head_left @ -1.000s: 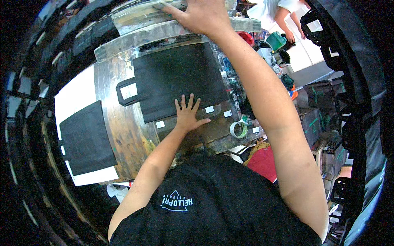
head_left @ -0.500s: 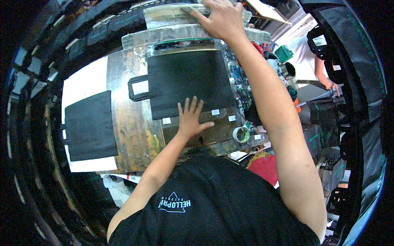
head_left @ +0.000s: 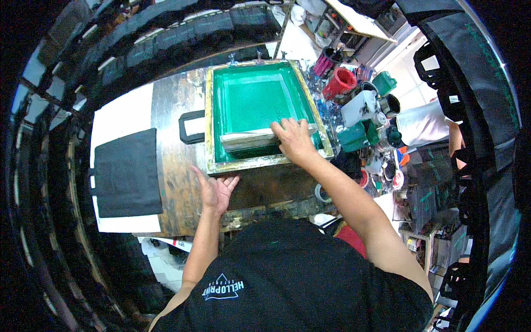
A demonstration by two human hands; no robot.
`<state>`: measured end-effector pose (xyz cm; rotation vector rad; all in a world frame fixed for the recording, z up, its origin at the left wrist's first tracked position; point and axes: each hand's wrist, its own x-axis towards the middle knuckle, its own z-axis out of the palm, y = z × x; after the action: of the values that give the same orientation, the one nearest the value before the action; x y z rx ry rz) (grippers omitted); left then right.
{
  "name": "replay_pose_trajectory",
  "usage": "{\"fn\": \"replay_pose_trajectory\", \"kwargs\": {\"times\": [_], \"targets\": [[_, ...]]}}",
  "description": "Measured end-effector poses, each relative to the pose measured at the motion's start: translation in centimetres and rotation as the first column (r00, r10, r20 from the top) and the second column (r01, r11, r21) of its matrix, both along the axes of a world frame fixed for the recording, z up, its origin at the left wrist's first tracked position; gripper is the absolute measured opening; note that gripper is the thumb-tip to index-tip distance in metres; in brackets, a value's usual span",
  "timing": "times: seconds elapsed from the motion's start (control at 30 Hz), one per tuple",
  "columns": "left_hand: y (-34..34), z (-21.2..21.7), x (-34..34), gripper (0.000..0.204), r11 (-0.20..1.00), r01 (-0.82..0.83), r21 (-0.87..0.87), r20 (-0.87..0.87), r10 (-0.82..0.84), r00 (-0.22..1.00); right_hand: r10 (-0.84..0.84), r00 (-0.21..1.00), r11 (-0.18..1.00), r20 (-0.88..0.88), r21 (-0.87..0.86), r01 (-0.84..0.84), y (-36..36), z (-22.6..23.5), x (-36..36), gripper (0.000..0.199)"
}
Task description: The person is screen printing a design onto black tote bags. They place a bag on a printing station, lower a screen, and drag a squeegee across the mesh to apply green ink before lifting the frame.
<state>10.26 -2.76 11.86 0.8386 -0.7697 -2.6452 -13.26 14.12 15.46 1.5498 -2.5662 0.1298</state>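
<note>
A wooden-framed printing screen (head_left: 209,116) with green mesh and ink lies flat over the table, hinged at its far edge. My right hand (head_left: 296,143) is closed around the right end of a wide squeegee (head_left: 249,139), which stands across the near part of the mesh. Just off the frame's near left corner, my left hand (head_left: 214,192) is open, palm turned up and fingers spread; whether its fingertips touch the frame I cannot tell. A black handle (head_left: 183,130) sticks out from under the frame's left side; the bag it belongs to is hidden by the screen.
Another black bag (head_left: 127,174) lies on white paper (head_left: 124,108) at the table's left. Right of the screen stand a red container (head_left: 340,83), a green container (head_left: 354,136) and several pots. A tape roll (head_left: 322,192) sits near the front edge. Someone's arm (head_left: 456,144) shows far right.
The raised screen has come down over the black bag. My right hand has moved from the far side toward me onto the squeegee. My left hand has left the bag, moving left and nearer.
</note>
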Motion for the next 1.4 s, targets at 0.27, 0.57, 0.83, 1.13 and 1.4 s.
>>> {"fn": "replay_pose_trajectory", "kwargs": {"times": [0.27,0.57,0.83,1.13,1.4], "targets": [[0.0,-6.1,0.5,0.127,0.999,0.030,0.037,0.218,-0.037,0.975,-0.032,0.984,0.988,0.173,0.154,0.005,-1.6,-0.7,-3.8,0.057],[-0.1,-8.1,0.4,0.126,0.995,-0.031,0.098,0.211,0.010,0.977,-0.008,0.991,0.980,0.130,0.198,-0.018,0.8,-4.7,-0.2,0.061],[-0.3,-5.9,0.5,0.120,0.996,0.055,0.069,0.182,-0.067,0.981,0.004,1.000,0.999,-0.001,0.035,-0.004,-0.8,-4.9,0.3,0.046],[-0.7,-5.2,0.2,0.125,0.992,0.061,0.110,0.197,-0.082,0.977,-0.036,0.999,0.999,-0.017,-0.001,0.036,-7.9,-7.2,-10.0,0.041],[-0.5,-6.0,0.0,0.122,0.996,0.044,0.083,0.310,-0.067,0.948,0.000,0.995,0.997,-0.098,-0.078,-0.007,-15.0,-11.0,-20.4,0.044]]}}
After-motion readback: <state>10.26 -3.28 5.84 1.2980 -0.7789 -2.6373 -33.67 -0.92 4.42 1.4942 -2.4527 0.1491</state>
